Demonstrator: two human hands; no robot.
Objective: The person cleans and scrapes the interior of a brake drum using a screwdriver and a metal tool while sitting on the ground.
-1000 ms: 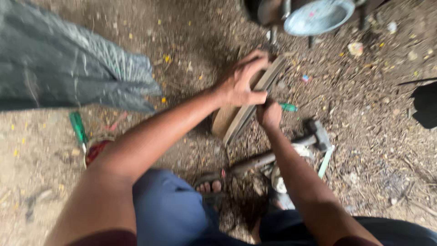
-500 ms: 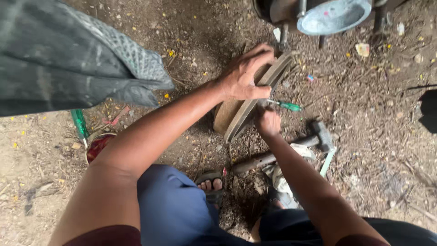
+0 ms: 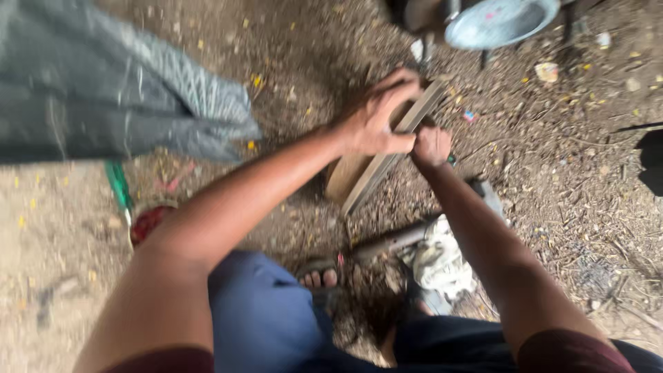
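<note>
My left hand (image 3: 378,114) grips the upper part of a flat wooden piece (image 3: 373,169) that stands tilted on the dirt ground. My right hand (image 3: 431,146) is closed as a fist right beside it, against the wood's edge; a green-handled tool that it seems to hold is almost hidden. My knees in blue trousers and my sandalled foot (image 3: 318,275) are below the wood.
A grey-green tarp (image 3: 103,103) lies at the upper left. A green-handled screwdriver (image 3: 119,185) and a red object (image 3: 147,222) lie at the left. A hammer (image 3: 414,233) and a pale rag (image 3: 438,261) lie by my right forearm. A round metal dish (image 3: 501,22) is at the top.
The view has shifted and blurred. My right hand has risen closer to my left hand on the wood, and the green tool is less visible.
</note>
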